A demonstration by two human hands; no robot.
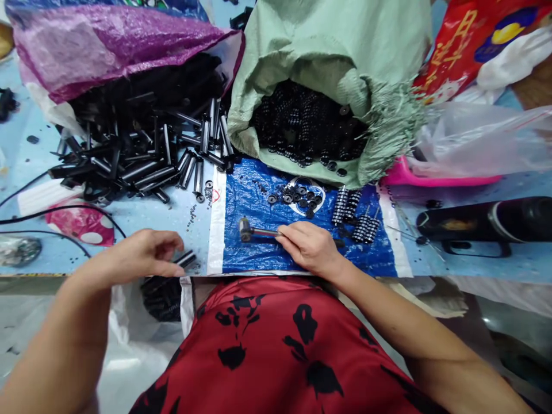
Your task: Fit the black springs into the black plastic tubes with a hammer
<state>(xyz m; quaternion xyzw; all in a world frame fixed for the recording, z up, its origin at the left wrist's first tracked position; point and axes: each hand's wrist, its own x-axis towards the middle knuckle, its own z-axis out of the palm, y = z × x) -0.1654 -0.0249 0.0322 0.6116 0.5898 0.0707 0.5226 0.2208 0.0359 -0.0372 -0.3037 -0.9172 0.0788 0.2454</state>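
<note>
clamping small hammer [259, 232] in right hand [308, 247] over blue sheet [241, 259] on desk [150, 215], with grip closed around handle. holding left hand [159, 253] just left of blue sheet, with thumb and fingers apart, near short black tube [187, 259]; cannot tell if touching it. noting black discs [303, 203] and checkered rollers [340, 207] on blue sheet, heap of black tubes [146, 172] to its left, gaping green sack [297, 63] beyond it, black flask [470, 221] to its right.

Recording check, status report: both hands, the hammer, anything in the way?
Right hand gripping hammer, head over blue sheet. Left hand half-open beside black tube, contact unclear. Loose black discs just beyond hammer, possible clutter.
</note>
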